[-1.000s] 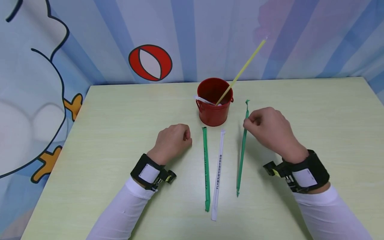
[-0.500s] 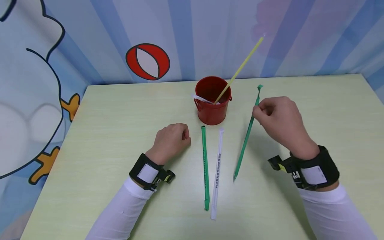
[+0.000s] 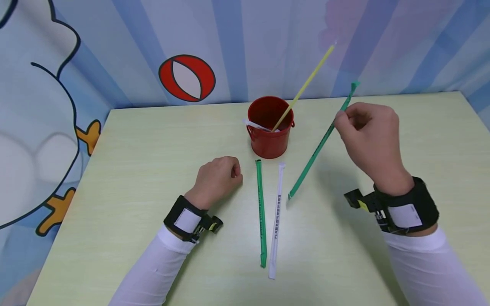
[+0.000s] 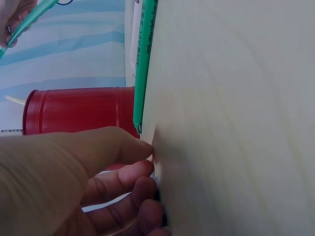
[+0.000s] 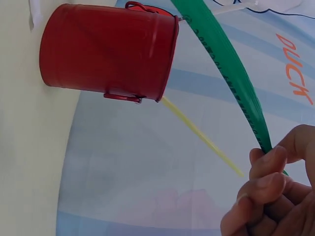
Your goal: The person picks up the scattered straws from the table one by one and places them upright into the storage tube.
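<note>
My right hand (image 3: 373,140) pinches a green-wrapped straw (image 3: 314,156) near its upper end, between thumb and fingers. The straw slants above the table, its lower end pointing toward the lying straws. In the right wrist view the printed green wrapper (image 5: 231,69) crosses in front of the red bucket (image 5: 108,51). My left hand (image 3: 216,176) rests on the table with fingers loosely curled and holds nothing. Just right of it lie another green-wrapped straw (image 3: 261,212) and a white-wrapped straw (image 3: 277,216), side by side. The bucket stands behind them.
A yellow straw (image 3: 306,84) leans up out of the bucket to the right, and a white-wrapped straw (image 3: 256,126) pokes over its left rim. The pale table (image 3: 153,136) ends at a printed blue curtain (image 3: 264,51) behind.
My right hand has lifted the green-wrapped straw up and to the right, away from me, and the straw has tilted further. The left hand has stayed in place.
</note>
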`<state>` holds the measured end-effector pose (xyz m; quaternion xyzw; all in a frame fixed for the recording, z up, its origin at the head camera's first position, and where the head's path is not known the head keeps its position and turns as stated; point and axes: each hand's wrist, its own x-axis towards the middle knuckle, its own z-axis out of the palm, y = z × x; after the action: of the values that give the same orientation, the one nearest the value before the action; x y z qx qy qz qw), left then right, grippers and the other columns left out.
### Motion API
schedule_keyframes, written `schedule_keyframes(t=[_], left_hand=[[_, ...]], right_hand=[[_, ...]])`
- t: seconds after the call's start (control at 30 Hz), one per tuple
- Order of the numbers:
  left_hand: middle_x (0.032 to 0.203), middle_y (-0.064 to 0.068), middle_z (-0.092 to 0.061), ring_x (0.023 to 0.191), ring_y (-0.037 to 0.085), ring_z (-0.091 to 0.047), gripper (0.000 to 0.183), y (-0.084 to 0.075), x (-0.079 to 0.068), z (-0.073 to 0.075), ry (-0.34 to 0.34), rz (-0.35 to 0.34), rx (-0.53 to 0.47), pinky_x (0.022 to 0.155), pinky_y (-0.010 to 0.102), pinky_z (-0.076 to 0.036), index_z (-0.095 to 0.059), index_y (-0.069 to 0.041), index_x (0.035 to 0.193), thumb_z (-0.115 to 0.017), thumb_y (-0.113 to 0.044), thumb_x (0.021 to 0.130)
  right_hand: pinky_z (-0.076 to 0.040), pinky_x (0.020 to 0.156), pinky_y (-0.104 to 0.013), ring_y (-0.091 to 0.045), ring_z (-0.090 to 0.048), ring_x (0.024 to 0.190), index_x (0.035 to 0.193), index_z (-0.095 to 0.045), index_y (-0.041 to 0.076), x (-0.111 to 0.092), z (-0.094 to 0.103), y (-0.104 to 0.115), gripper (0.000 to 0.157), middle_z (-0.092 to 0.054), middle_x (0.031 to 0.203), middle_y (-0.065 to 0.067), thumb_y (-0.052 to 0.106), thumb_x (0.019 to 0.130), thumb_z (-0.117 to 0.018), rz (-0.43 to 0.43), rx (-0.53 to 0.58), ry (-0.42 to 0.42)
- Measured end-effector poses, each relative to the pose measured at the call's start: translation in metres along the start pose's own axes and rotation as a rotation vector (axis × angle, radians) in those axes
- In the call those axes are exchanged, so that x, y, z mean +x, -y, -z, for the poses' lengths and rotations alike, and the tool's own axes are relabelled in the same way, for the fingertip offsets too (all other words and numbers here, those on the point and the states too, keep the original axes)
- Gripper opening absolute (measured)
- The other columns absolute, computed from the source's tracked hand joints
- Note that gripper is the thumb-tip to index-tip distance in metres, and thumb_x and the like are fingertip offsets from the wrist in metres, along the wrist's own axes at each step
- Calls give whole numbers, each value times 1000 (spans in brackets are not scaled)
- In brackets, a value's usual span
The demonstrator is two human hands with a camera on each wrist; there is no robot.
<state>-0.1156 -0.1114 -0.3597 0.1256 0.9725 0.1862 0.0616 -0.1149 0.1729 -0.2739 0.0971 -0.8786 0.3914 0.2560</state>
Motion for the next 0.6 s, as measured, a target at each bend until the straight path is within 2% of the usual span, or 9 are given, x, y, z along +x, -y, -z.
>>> schedule_keyframes(t=[0.27, 0.5, 0.6], left_hand=[[66, -1, -55, 64, 15, -51, 9, -1, 0, 1, 3, 6, -4, 53, 30, -40, -59, -15, 75, -61, -18, 84], [66, -1, -54, 64, 15, -51, 10, 0, 0, 0, 5, 9, 0, 53, 30, -40, -59, -15, 75, -61, -19, 84], [66, -1, -54, 64, 15, -50, 10, -1, 0, 0, 4, 7, -1, 53, 30, -39, -59, -15, 75, -61, -19, 84]], right_hand=[[-29, 55, -25, -4, -37, 47, 69, -64, -5, 11, 4, 17, 28, -50, 55, -6, 12, 87, -52, 57, 35, -116], [-29, 53, -24, -1, -37, 48, 70, -65, -4, 20, 7, 20, 28, -49, 55, 5, 12, 88, -52, 170, 55, -199], [-28, 53, -24, -1, -36, 47, 69, -64, -4, 24, 9, 21, 28, -47, 54, 8, 12, 88, -52, 190, 79, -236]])
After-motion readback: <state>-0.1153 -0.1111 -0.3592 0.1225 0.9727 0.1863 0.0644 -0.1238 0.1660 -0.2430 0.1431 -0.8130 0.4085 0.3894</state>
